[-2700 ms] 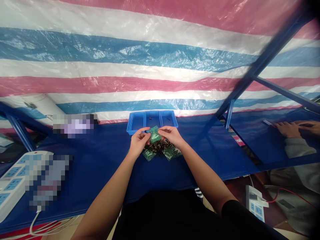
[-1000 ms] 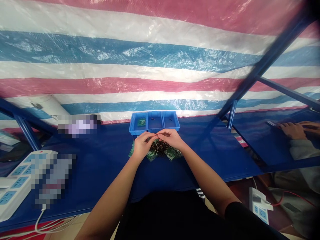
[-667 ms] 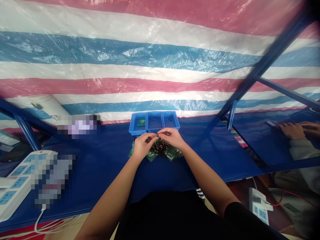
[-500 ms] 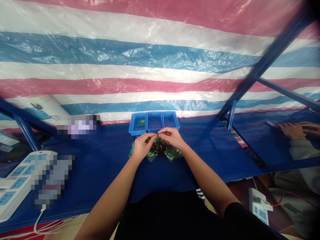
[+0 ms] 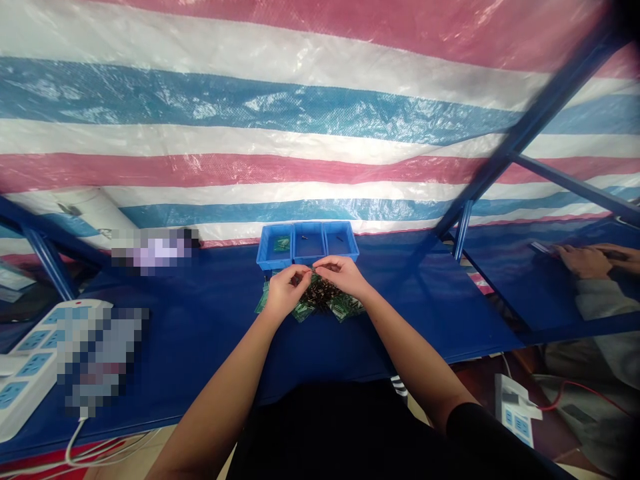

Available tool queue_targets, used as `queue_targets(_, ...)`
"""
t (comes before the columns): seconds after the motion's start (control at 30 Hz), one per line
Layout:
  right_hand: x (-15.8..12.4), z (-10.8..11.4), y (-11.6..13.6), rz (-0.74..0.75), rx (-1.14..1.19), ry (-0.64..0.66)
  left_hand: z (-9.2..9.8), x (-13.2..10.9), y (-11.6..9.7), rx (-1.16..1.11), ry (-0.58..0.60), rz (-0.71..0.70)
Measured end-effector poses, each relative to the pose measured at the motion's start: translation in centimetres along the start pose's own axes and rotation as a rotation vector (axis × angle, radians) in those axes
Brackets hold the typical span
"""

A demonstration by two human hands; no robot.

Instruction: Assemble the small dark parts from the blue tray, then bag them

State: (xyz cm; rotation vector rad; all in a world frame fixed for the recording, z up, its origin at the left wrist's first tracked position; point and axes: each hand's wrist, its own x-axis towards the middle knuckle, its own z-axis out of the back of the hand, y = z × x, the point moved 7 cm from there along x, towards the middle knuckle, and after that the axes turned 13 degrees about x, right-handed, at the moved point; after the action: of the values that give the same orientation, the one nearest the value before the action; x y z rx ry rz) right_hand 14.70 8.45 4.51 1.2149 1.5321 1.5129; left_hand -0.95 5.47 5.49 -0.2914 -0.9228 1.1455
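Note:
My left hand and my right hand meet over a heap of small dark parts. The fingertips of both are pinched close together. Whatever they hold between them is too small to name. Around the heap lie green-and-white packets, partly covered by my hands. Just beyond my fingers stands a blue three-section bin. Something green lies in its left section, and a tiny dark piece shows in each of the other two.
At left are a white power strip and a blurred-out object with a white cable. Blue metal posts frame the blue table. Another person's hands rest at the far right. A striped sheet hangs behind.
My hands stay pinched over the heap, with only slight finger movement. The other person's hands at right have shifted a little.

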Motion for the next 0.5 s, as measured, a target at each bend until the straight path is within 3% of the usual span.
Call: queue_targets(0.5, 0.18, -0.01, -0.7, -0.023, 0.012, 0.001, -0.41, 0.0, 0.12, 0.073, 0.07, 0.002)
